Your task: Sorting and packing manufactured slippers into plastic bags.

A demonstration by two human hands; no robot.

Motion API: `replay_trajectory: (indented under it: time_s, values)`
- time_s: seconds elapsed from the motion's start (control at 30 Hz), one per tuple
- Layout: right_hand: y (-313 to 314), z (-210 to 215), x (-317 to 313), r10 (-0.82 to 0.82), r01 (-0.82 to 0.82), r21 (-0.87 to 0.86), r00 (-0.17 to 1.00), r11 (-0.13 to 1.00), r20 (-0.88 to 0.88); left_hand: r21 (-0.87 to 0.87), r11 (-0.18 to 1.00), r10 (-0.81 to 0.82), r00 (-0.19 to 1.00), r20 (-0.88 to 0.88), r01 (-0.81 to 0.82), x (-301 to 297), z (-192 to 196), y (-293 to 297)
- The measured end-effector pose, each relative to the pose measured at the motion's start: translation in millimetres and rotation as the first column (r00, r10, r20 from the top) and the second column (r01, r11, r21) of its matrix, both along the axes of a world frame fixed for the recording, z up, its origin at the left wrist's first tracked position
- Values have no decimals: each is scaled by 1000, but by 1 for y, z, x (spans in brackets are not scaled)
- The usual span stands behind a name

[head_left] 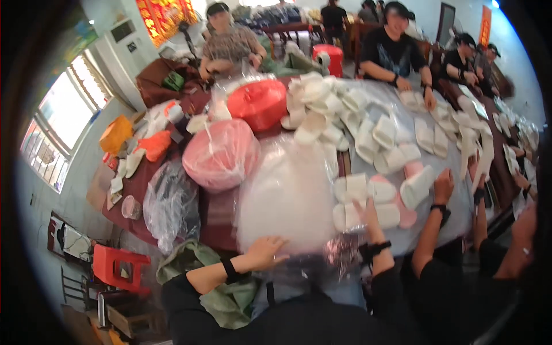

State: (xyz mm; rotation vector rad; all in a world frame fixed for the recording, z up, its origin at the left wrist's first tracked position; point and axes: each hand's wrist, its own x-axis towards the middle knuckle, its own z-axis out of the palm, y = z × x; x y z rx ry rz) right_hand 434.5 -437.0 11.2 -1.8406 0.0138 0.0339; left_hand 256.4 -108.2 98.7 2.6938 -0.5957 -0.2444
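A pale wall (83, 187) holds a bright window (72, 109) (glaring white), a red stool (105, 265) nearby.

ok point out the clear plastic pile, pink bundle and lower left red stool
Clear plastic pile (287, 198), head view, middle of its top
Pink bundle (219, 154), head view, wrapped middle
Red stool (108, 265), head view, plastic body

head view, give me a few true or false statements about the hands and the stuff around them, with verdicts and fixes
1. The left hand is at the near edge of the clear plastic bags. True.
2. The right hand is on the green cloth. False: it is at the white slippers.
3. The pink wrapped bundle is nearer the camera than the red round bundle. True.
4. The plastic stool at the lower left is blue. False: it is red.
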Motion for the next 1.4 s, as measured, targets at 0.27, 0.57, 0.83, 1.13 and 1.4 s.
replay_trajectory:
  time_s: [0.27,0.57,0.83,1.13,1.4]
  values:
    - [23,40,-24,-57,125,-429,984,895,169,-15,995,96,995,12,-96,-1,-23,-15]
    - [33,48,-29,-182,342,-388,901,856,394,147,987,25,973,229,-60,10,-36,-25]
    - [3,35,-57,-118,269,-415,928,869,354,181,969,128,968,217,-169,35,-37,-14]
    - [5,12,-16,-11,15,-136,999,991,32,197,894,362,907,215,-403,74,-47,-11]
    - [12,32,-38,-227,235,-56,967,970,115,36,996,53,879,475,-79,28,-39,-10]
